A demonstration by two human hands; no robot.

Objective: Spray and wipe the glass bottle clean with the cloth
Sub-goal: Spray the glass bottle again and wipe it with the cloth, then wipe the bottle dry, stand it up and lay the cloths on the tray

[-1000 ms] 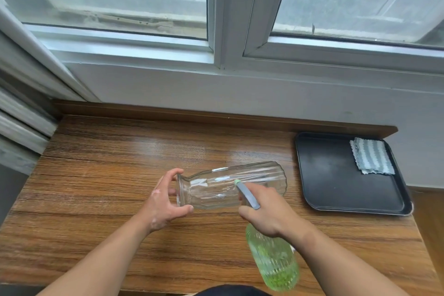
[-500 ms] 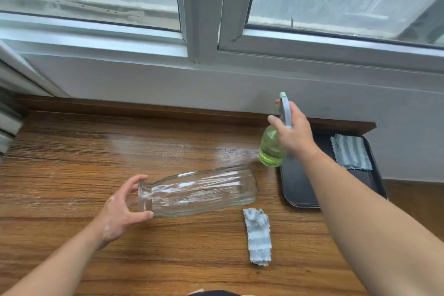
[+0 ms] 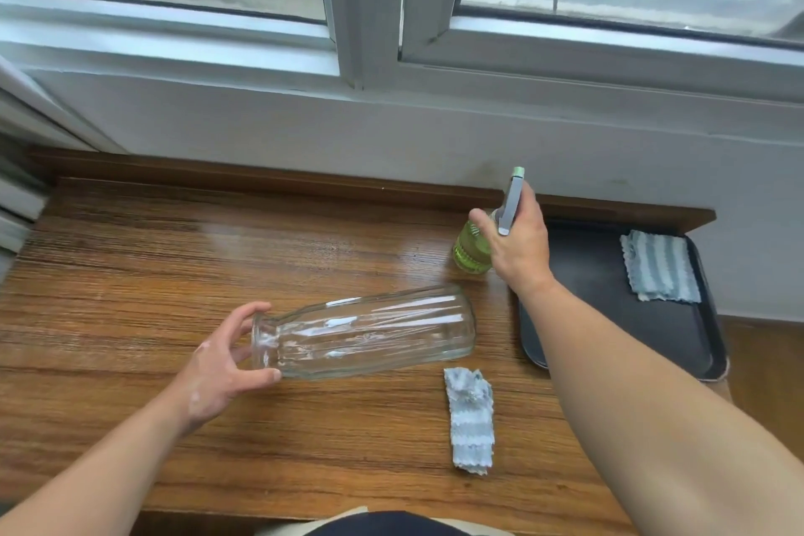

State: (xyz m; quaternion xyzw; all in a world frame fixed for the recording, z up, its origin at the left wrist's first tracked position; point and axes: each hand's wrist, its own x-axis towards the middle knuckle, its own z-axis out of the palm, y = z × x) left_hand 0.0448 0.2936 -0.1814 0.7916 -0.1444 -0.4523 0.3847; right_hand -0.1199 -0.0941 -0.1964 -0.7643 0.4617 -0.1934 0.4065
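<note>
From the head camera, the glass bottle [image 3: 370,331] lay on its side near the middle of the tabletop [image 3: 217,257], mouth to the left and flat base to the right. It was clear and colourless, with long ribs running down its body and a short, narrower neck. Pale reflections and a few whitish smears showed on the upper side. The left hand [image 3: 217,366] held it at the mouth, its fingers [image 3: 248,313] curled over the far side of the rim and the thumb hooked under the near side.

The right hand [image 3: 520,244] was farther back and to the right, its fingers wrapped round the neck of a spray bottle [image 3: 472,248] with a green ribbed body and a grey trigger head tipped in pale green. The spray bottle was upright, just left of the tray; whether its base touched the wood could not be told.

A folded cloth [image 3: 472,422], pale blue with white stripes, lay on the tabletop near the bottle's base, on the near right side and apart from it.

The tabletop was brown wood with strong grain and a raised strip along its far edge. At the right sat a black tray [image 3: 609,318], with a second striped cloth [image 3: 661,272] in its far right corner. Behind stood a white wall [image 3: 391,135] under a white-framed window [image 3: 370,4] with cloudy panes.
</note>
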